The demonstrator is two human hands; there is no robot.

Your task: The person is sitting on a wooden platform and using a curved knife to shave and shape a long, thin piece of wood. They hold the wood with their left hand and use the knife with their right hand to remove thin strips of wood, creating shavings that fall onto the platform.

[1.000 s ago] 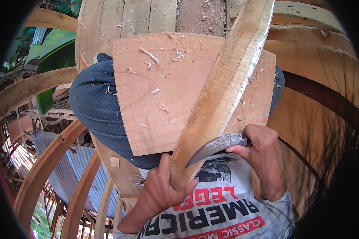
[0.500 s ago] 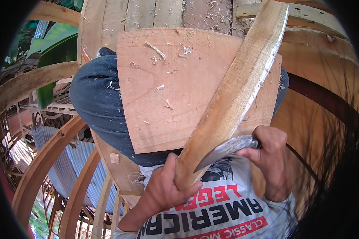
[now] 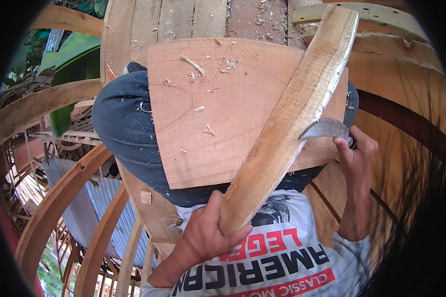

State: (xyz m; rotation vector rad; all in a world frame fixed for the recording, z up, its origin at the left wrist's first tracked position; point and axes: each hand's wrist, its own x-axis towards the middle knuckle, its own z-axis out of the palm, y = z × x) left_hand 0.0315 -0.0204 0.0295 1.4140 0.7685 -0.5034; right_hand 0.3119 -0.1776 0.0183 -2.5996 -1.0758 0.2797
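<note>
My left hand (image 3: 215,222) is closed around the near end of a long wooden plank (image 3: 282,128), which slants away to the upper right. Bark-pale, rough cut wood runs along the plank's right edge. In my right hand (image 3: 356,148) is the handle of a curved-bladed knife (image 3: 327,129). The blade points left, its tip at the plank's right edge about midway along. Beneath the plank a flat, reddish board (image 3: 218,114) lies across my lap, with wood shavings (image 3: 192,64) scattered on it.
Wooden floorboards (image 3: 176,20) strewn with shavings stretch ahead. Curved timber ribs (image 3: 67,198) stand to the left, with corrugated sheets (image 3: 106,218) and a green leaf (image 3: 74,54) beyond them. A curved wooden wall (image 3: 396,74) rises on the right.
My right hand has moved the knife away from me, up along the plank's right edge, from near its held end to about its middle. My left hand keeps its hold.
</note>
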